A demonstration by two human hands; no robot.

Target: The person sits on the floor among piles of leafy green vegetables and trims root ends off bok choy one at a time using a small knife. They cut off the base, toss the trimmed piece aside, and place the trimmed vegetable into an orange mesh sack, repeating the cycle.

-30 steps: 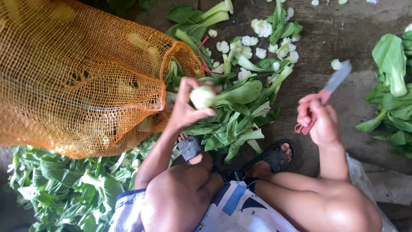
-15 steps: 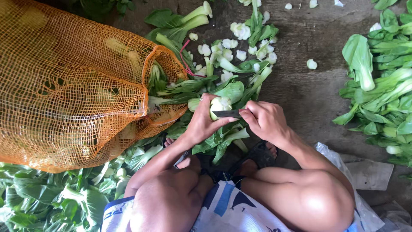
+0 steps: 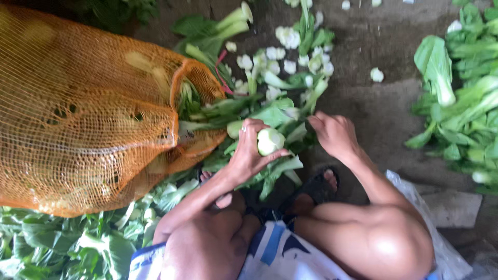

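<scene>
Left hand [image 3: 249,153] clasps bok choy head [image 3: 270,141], fingers curled around pale base, just right of orange net sack [image 3: 88,119]. Right hand [image 3: 334,134] farther right of sack, grip cannot tell, fingers hidden.

One orange mesh sack [image 3: 88,119] lies on the floor. Two hands show: the left hand [image 3: 249,155] just right of the sack's mouth, holding one bok choy [image 3: 270,141], and the right hand [image 3: 334,134] farther right. Three heaps of bok choy lie about: one at the sack's mouth [image 3: 244,109], one below the sack [image 3: 67,243], one well to its right [image 3: 459,98]. The cut white stem ends [image 3: 288,39] above the mouth are scattered, over a dozen; an exact count cannot be told. One sandal [image 3: 319,186] is visible.
</scene>
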